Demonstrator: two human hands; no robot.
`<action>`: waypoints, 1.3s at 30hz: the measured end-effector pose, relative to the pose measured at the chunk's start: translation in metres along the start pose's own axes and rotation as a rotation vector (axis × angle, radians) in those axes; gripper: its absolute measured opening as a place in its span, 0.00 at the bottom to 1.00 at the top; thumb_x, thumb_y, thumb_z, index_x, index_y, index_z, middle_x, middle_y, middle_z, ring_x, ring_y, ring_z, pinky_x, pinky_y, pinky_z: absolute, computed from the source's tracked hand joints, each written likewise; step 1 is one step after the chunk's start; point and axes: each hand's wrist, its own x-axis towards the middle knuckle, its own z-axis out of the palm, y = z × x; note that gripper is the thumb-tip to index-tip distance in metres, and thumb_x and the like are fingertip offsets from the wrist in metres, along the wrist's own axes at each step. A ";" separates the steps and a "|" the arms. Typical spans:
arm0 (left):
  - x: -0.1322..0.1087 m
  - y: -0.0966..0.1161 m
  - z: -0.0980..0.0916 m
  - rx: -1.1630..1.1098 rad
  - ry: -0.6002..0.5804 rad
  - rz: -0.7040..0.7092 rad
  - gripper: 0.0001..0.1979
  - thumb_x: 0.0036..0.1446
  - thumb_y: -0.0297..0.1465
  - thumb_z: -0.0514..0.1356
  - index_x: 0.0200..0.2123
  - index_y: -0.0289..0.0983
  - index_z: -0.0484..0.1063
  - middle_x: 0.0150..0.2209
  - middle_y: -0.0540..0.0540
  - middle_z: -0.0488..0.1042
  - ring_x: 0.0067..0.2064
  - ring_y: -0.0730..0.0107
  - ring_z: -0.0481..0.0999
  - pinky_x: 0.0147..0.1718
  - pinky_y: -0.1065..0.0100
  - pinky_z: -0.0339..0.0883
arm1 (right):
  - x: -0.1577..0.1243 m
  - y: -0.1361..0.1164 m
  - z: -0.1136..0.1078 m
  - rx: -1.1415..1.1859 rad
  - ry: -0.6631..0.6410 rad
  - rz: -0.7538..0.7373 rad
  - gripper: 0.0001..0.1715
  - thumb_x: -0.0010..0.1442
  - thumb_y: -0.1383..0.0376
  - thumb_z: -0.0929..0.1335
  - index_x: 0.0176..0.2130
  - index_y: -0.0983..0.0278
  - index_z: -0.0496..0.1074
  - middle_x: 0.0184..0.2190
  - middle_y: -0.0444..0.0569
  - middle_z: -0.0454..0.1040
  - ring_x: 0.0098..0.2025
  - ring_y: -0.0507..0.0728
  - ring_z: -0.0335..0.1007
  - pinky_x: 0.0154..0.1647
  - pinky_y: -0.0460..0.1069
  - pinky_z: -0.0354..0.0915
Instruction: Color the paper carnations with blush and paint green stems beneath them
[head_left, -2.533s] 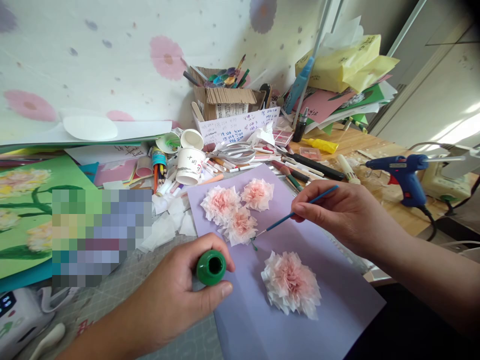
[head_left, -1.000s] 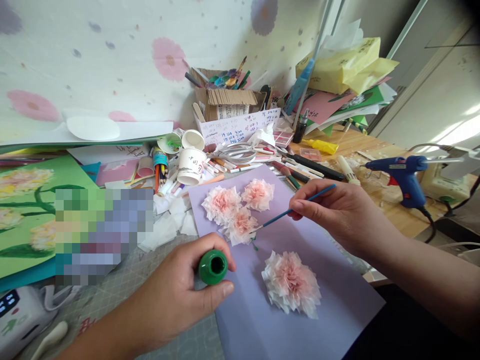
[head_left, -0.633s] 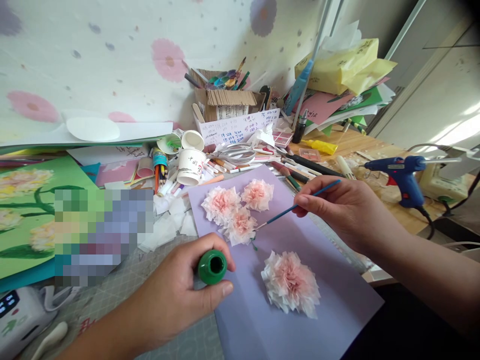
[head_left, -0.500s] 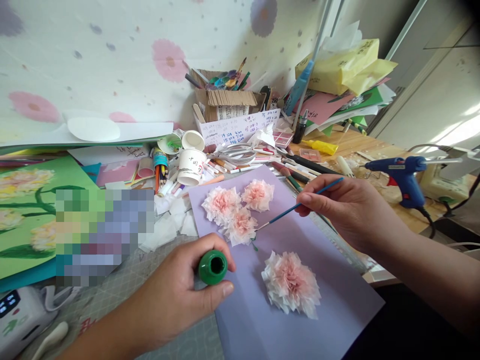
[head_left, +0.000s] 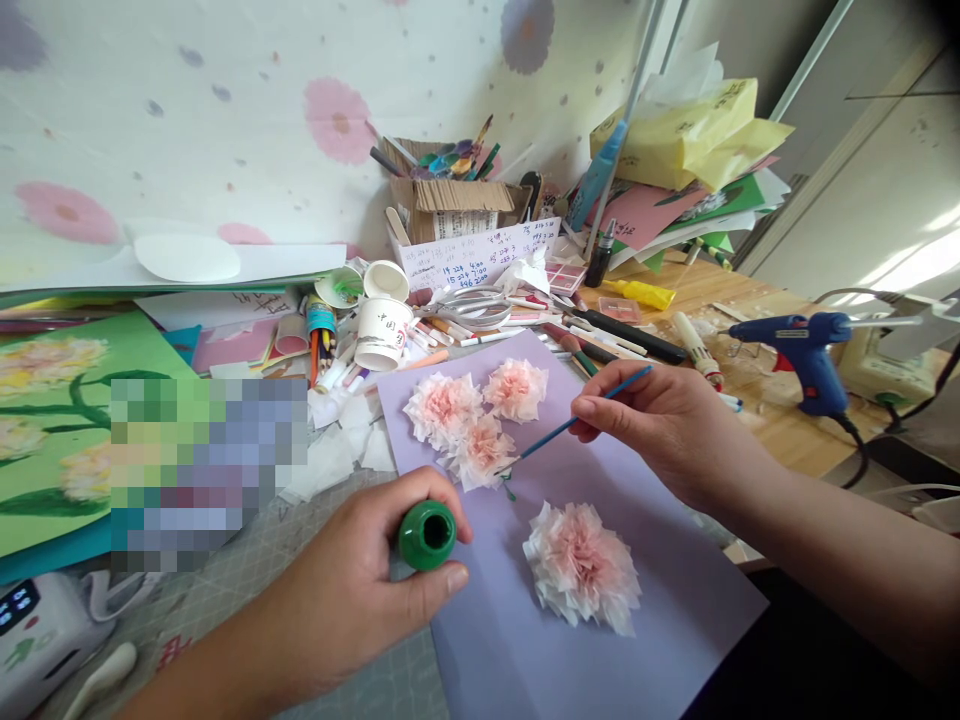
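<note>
My left hand [head_left: 360, 590] is wrapped round a small green paint bottle [head_left: 427, 534] with its mouth open, at the near left edge of a lilac paper sheet [head_left: 675, 610]. My right hand [head_left: 660, 425] pinches a thin blue paintbrush [head_left: 559, 430]. The brush tip touches the sheet beside a small green mark [head_left: 508, 488], just below a cluster of three pink tissue flowers [head_left: 469, 415]. A fourth, larger pink tissue flower [head_left: 581, 565] lies lower on the sheet.
A blue glue gun [head_left: 802, 355] rests on the wooden table at right. Pens, scissors [head_left: 469, 305] and paper cups [head_left: 381, 330] crowd the space behind the sheet, with a cardboard box of brushes [head_left: 442, 190]. A green flower painting [head_left: 52, 400] lies at left. Tissue scraps [head_left: 337, 445] sit beside the sheet.
My right hand lifted the brush slightly to the right, then came back left and down, so the tip is again at the green mark under the flower cluster. My left hand stayed put.
</note>
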 end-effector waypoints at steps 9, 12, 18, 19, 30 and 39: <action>0.001 -0.002 0.000 0.008 0.007 0.015 0.05 0.50 0.33 0.60 0.33 0.43 0.69 0.34 0.52 0.76 0.38 0.61 0.74 0.36 0.66 0.64 | 0.001 0.004 -0.002 0.033 0.005 -0.012 0.19 0.47 0.51 0.78 0.25 0.62 0.73 0.20 0.45 0.77 0.24 0.54 0.73 0.27 0.48 0.69; 0.000 -0.002 0.000 -0.005 0.005 0.003 0.05 0.50 0.33 0.60 0.33 0.43 0.69 0.35 0.53 0.76 0.39 0.61 0.74 0.37 0.66 0.64 | 0.000 0.006 -0.002 0.048 -0.002 -0.008 0.18 0.48 0.52 0.78 0.26 0.62 0.73 0.21 0.45 0.77 0.25 0.53 0.73 0.28 0.48 0.68; -0.001 -0.002 0.000 -0.021 -0.005 -0.007 0.05 0.51 0.33 0.60 0.33 0.43 0.69 0.35 0.53 0.75 0.40 0.60 0.73 0.37 0.65 0.63 | 0.000 0.008 -0.003 0.084 -0.001 -0.003 0.18 0.48 0.54 0.78 0.27 0.62 0.73 0.21 0.45 0.78 0.25 0.53 0.73 0.28 0.48 0.68; -0.001 -0.002 0.000 -0.017 -0.007 -0.003 0.05 0.51 0.33 0.60 0.33 0.43 0.69 0.35 0.53 0.75 0.39 0.60 0.73 0.37 0.65 0.63 | 0.001 0.008 -0.003 0.085 0.000 0.000 0.18 0.48 0.53 0.78 0.26 0.62 0.73 0.21 0.45 0.78 0.25 0.53 0.73 0.28 0.48 0.68; 0.001 -0.010 0.001 -0.015 -0.003 0.030 0.05 0.52 0.33 0.61 0.35 0.43 0.70 0.34 0.54 0.74 0.38 0.62 0.73 0.38 0.67 0.63 | 0.003 0.012 -0.006 0.138 0.027 0.021 0.16 0.47 0.55 0.79 0.26 0.62 0.74 0.20 0.44 0.77 0.24 0.52 0.73 0.28 0.46 0.68; 0.000 -0.012 0.001 -0.027 0.002 0.036 0.05 0.52 0.33 0.62 0.34 0.44 0.71 0.34 0.55 0.75 0.38 0.62 0.74 0.38 0.68 0.64 | 0.005 0.012 -0.011 0.127 0.072 0.056 0.17 0.45 0.54 0.80 0.24 0.61 0.74 0.19 0.43 0.77 0.24 0.53 0.73 0.29 0.47 0.69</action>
